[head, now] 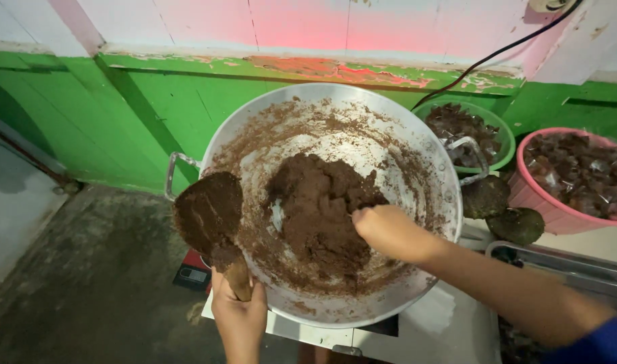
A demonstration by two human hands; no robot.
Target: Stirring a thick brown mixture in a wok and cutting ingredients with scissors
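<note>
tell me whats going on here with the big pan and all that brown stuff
A person is working a brown paste in a large metal pan. The right hand is pressed into the lump in the middle, while the left hand grips the handle of a paste-coated wooden paddle at the pan's left rim. To the right sit a green basin and a pink basin of dark wrapped pieces.

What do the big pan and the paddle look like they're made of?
The big pan looks like bare, dull silvery metal with riveted loop handles. The paddle, held in the left hand, is probably wood, though brown paste coats nearly all of it.
</note>
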